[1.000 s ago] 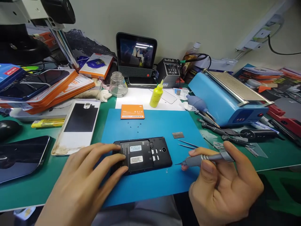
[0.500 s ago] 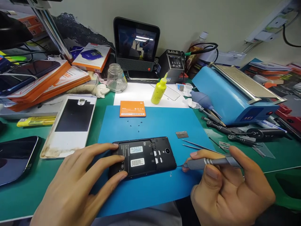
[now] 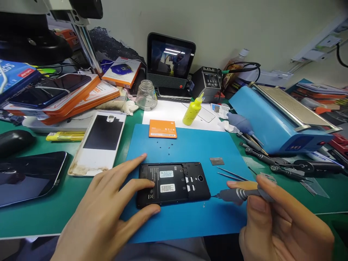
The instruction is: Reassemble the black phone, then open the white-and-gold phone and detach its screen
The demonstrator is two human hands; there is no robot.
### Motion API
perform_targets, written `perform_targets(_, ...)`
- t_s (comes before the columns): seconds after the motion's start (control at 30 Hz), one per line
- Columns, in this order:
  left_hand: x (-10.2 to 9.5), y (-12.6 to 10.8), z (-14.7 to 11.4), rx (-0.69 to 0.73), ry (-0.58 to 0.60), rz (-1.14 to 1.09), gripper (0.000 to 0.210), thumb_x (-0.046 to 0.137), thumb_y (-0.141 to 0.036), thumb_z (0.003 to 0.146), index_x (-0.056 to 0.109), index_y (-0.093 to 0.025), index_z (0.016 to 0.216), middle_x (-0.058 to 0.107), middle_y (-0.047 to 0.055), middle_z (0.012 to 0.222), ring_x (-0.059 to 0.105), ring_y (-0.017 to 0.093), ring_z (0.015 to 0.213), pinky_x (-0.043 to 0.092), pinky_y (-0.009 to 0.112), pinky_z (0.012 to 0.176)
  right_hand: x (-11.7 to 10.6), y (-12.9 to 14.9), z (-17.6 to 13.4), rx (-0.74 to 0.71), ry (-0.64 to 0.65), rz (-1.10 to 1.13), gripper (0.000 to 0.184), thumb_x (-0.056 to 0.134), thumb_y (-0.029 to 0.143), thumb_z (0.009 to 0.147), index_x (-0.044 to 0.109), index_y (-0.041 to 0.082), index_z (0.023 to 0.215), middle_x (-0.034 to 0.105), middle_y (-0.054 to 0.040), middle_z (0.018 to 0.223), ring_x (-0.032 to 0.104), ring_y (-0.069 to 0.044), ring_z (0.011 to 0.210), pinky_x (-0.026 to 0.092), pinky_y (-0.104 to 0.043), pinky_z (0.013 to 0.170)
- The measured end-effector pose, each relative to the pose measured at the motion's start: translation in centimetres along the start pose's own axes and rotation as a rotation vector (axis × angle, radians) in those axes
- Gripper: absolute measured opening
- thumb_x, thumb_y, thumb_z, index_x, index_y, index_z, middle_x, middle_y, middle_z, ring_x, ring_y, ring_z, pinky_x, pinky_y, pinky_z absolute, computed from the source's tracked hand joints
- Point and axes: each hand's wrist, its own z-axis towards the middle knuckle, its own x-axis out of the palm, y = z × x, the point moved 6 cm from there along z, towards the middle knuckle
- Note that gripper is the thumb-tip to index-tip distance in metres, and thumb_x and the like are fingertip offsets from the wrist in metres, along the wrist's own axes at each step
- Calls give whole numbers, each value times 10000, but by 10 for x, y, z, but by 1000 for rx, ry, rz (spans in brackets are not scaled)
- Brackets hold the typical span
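A black phone [image 3: 176, 197] lies back up on a blue mat [image 3: 190, 224], its rear cover off and battery bay exposed. My left hand [image 3: 108, 203] spreads open over its left end. The middle fingertip rests in the bay, the thumb lies along the near edge, and the index finger reaches past the far corner. My right hand [image 3: 282, 217] is closed around a grey precision screwdriver [image 3: 236, 195]. The tip meets the phone's near right corner or hovers just beside it; I cannot tell which. Several tiny dark screws [image 3: 169, 148] lie beyond the phone, near an orange battery [image 3: 163, 129].
Tweezers [image 3: 231, 175] and a thin metal blade [image 3: 216, 161] lie right of the phone. Behind stand a yellow bottle [image 3: 192, 113] and a glass jar [image 3: 146, 98]. A white back cover [image 3: 91, 159] and another phone [image 3: 32, 177] lie left, a blue machine [image 3: 277, 119] right.
My view has shifted left, so everything sits further right. My left index finger has lifted off the phone's far edge. The screwdriver stays at the same corner.
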Motion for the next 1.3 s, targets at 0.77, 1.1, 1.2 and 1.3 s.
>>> perform_targets(0.77,5,-7,26,-102,-22,-45,354,905,-323,963,687,-316,1241,738,12,1551,620,381,1341,486,574,1069,72,13,32,225,295,164,270,709,262,1113,630,333,1361,837,2,1205,863,-171,1051,746,-295,911)
perform_targets(1.1,3,-9,25,-52,-49,-38,220,762,-354,1083,661,-308,1273,720,7,1584,584,361,1360,472,567,1068,84,2,29,225,291,195,195,705,257,1114,608,329,1268,826,13,1211,857,-160,1077,736,-284,933)
perform_targets(1.2,2,-11,25,-48,-68,-40,128,617,-278,1159,688,-313,1259,726,-22,1582,584,326,1358,476,534,1059,75,10,30,278,192,250,269,720,290,1112,597,327,1348,833,4,1132,865,-153,892,744,-260,823)
perform_targets(1.3,1,-10,25,-44,-81,-42,172,582,-238,1172,722,-313,1237,721,-36,1594,592,314,1338,489,521,1042,76,13,20,418,214,369,365,695,347,1127,597,340,1478,834,-5,1037,821,-154,664,731,-256,651)
